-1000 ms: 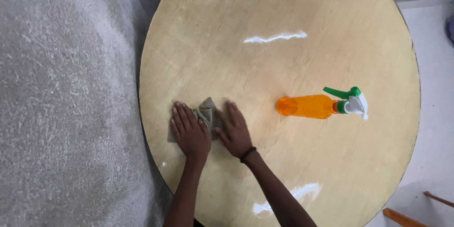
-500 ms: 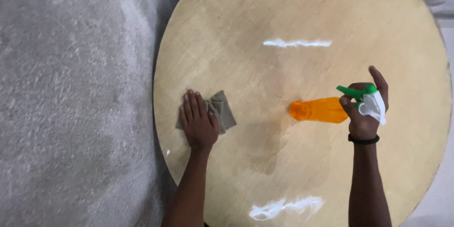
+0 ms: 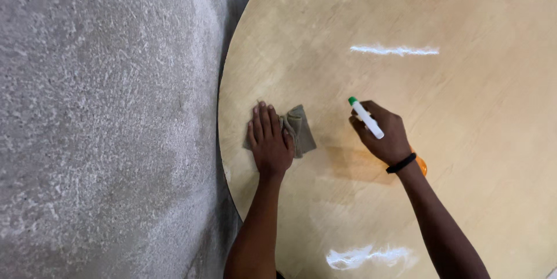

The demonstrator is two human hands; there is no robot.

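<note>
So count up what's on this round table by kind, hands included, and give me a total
Hands: 2, left hand flat on the cloth, right hand gripping the bottle
Cloths: 1, grey-brown cloth
Spray bottles: 1, orange spray bottle
Total: 4, all on the table

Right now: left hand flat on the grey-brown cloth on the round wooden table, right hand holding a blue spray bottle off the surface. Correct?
One error: the bottle is not blue. In the head view the right hand holds an orange plastic spray bottle with a white and green nozzle. The rest stands: the left hand lies flat on the grey-brown cloth on the round wooden table.
</note>
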